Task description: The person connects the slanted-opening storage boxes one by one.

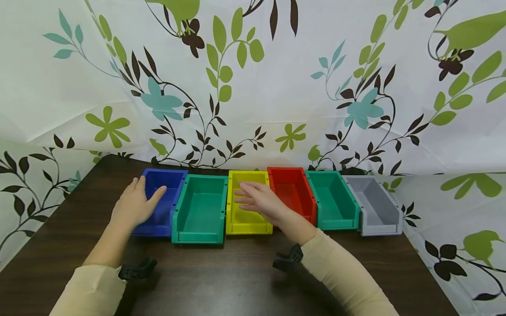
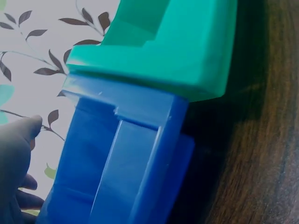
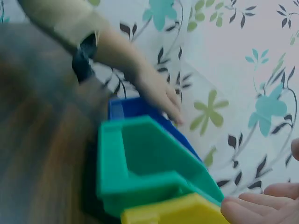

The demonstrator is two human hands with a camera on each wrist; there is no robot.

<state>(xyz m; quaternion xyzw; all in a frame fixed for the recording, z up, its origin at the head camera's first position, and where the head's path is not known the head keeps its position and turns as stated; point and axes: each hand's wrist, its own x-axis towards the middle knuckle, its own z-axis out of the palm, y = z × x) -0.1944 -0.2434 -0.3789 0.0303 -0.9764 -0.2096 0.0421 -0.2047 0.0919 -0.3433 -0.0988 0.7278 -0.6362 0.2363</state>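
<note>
Left hand (image 1: 136,204), fingers extended, gripping nothing, at left side of blue bin (image 1: 164,215), contact unclear; right hand (image 1: 262,202), fingers extended, gripping nothing, above yellow bin (image 1: 249,227); left green bin (image 1: 201,215) between; red bin (image 1: 290,195), right green bin (image 1: 334,204), grey bin (image 1: 375,206) farther right; row on table (image 1: 205,281), low fronts nearward, probably for easy reach; no readable writing

We count six open-fronted, box-shaped plastic bins: one yellow bin (image 1: 250,223); two toward its nine o'clock, a green bin (image 1: 200,206) and a blue bin (image 1: 168,213); three toward its three o'clock, a red bin (image 1: 290,193), a second green bin (image 1: 334,202) and a grey bin (image 1: 377,204). We see two bare hands, one left hand (image 1: 136,202) and one right hand (image 1: 262,202), and one dark-brown wood-grain table (image 1: 213,281).
</note>
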